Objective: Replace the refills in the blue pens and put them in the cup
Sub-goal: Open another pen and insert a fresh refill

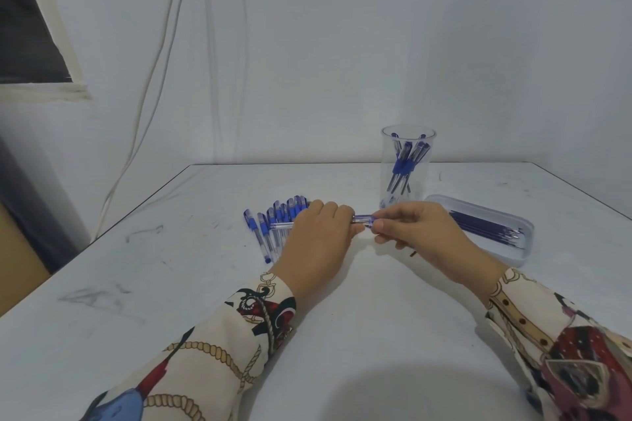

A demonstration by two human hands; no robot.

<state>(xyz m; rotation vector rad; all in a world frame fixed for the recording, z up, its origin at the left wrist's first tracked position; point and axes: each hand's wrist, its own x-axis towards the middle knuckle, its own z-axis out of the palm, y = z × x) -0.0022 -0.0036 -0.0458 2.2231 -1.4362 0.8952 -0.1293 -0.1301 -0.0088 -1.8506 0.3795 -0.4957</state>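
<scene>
You are sitting at a plain white table pushed into the corner of a bare room, most likely a simple home room or a makeshift workspace rather than a fitted office or lab. Pale, unadorned walls are closing you in on two sides. White cables are hanging loose down the wall from something mounted near the top edge, only partly showing. A dark window with a rough, cream-painted frame is sitting at your upper left. The tabletop is showing scuffs and pen marks, suggesting everyday use. No machines or shelving are giving it a more specialised look.
</scene>
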